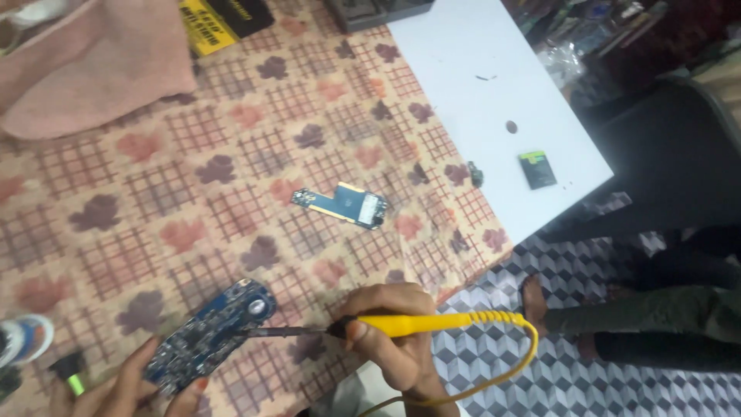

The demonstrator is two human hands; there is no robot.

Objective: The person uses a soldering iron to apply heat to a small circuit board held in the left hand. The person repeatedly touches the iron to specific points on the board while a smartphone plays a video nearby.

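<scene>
My right hand (pixel 394 340) grips a yellow-handled soldering iron (pixel 409 324), its dark metal tip touching a blue circuit board (pixel 208 336). My left hand (pixel 127 386) holds that board from below at the bottom left, tilted up toward the right. A round silver part sits near the board's upper end. The iron's yellow cord (pixel 517 363) loops off to the right and down.
A second small blue board (pixel 343 205) lies on the patterned cloth (pixel 231 154). A white sheet (pixel 494 100) carries a small black part (pixel 537 170). Pink fabric (pixel 93 69) lies top left. Another person's leg and foot (pixel 617 316) rest at the right.
</scene>
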